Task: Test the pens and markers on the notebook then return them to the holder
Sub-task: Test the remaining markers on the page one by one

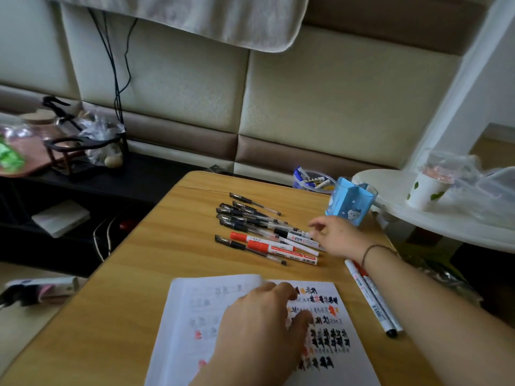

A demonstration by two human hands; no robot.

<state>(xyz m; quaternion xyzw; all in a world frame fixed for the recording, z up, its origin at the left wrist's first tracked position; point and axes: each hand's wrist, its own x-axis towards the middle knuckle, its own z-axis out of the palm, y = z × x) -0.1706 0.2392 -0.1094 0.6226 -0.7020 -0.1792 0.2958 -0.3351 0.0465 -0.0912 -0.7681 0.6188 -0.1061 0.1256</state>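
Observation:
An open notebook (pixel 195 324) with black and red test marks lies at the table's near edge. My left hand (pixel 262 327) rests flat on its page, holding nothing. Several black gel pens (pixel 245 215) and red-capped and black-capped white markers (pixel 276 247) lie in a loose pile mid-table. My right hand (pixel 338 236) reaches to the pile's right end, fingertips touching a white marker's tail (pixel 313 240); whether it grips it is unclear. Two markers (pixel 373 299) lie beside the notebook under my right forearm. The blue pen holder (pixel 349 201) stands at the far right.
A clear container of blue pens (pixel 310 181) stands behind the holder. A white round side table (pixel 418 215) with a paper cup (pixel 426 189) and plastic bags sits to the right. A dark low shelf (pixel 117 179) with a teapot stand is at the left.

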